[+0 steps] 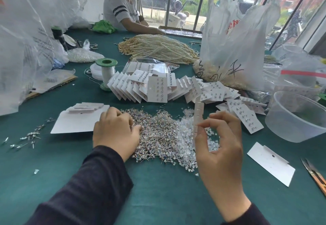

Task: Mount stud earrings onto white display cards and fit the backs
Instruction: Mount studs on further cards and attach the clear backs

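Fingertips (pixel 208 121) of the right hand (pixel 220 147) pinch a white display card (pixel 199 112), upright and edge-on, long axis vertical. Just to its left, the left hand (pixel 114 129) curls into the heap of stud earrings (pixel 155 133); whether it grips one I cannot tell. Clear backs (pixel 187 136) lie under the card.

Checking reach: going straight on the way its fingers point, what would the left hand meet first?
Most likely the stud earring pile, right beside the left hand; contact is unclear.
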Action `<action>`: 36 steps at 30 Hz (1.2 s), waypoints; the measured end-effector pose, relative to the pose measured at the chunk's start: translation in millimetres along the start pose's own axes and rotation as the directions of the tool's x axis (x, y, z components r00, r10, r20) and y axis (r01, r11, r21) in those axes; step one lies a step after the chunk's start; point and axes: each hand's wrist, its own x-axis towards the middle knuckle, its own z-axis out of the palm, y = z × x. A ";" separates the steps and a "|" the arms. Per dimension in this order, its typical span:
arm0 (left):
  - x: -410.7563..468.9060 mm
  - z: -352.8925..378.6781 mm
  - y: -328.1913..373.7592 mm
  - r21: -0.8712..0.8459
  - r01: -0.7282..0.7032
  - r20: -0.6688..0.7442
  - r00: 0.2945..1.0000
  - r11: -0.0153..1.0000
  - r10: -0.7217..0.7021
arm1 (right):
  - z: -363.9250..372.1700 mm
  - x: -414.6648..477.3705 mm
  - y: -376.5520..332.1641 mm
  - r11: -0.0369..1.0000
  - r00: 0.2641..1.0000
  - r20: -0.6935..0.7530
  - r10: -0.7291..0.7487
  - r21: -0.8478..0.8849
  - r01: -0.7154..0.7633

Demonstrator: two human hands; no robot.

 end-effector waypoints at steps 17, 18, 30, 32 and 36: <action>3.7 -8.0 3.3 -0.421 -0.010 -0.164 0.984 0.907 -0.065 | -6.5 8.5 -5.3 0.060 0.570 0.653 0.499 0.630 -0.775; 3.5 -9.3 5.0 -0.499 0.015 -0.127 0.988 0.866 -0.090 | -6.6 8.9 -5.8 0.017 0.548 0.675 0.493 0.623 -0.782; -21.0 -19.1 36.4 -0.985 -0.020 -0.005 0.996 0.170 0.089 | 1.4 -0.4 -15.6 0.027 0.511 0.760 0.401 0.548 -0.836; -22.6 -18.8 36.9 -0.980 -0.058 -0.038 0.994 0.191 0.106 | 2.1 -1.3 -16.7 0.058 0.508 0.767 0.392 0.530 -0.846; -26.5 -17.3 38.9 -0.951 -0.128 -0.087 0.985 0.281 0.152 | 2.2 -2.4 -17.9 0.028 0.500 0.788 0.361 0.526 -0.850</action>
